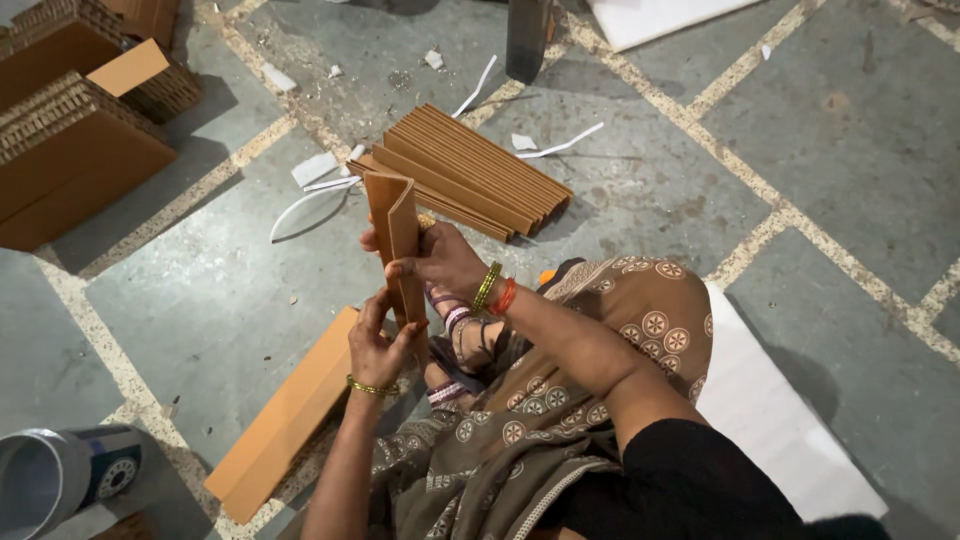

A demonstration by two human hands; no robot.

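I hold a folded brown cardboard strip [396, 228] upright in front of me. My right hand [437, 258] grips its upper middle, with the thumb across the fold. My left hand [378, 346] pinches its lower end from below. Just beyond the strip lies a row of several folded cardboard strips [470, 170] on the floor. A long flat cardboard strip [283, 418] lies on the floor to the left of my knee.
Stacks of corrugated cardboard [70, 150] stand at the far left. White paper trimmings [305, 200] litter the tiled floor. A white sheet [770, 420] lies under me at the right, and a grey bucket [45, 480] stands at the bottom left.
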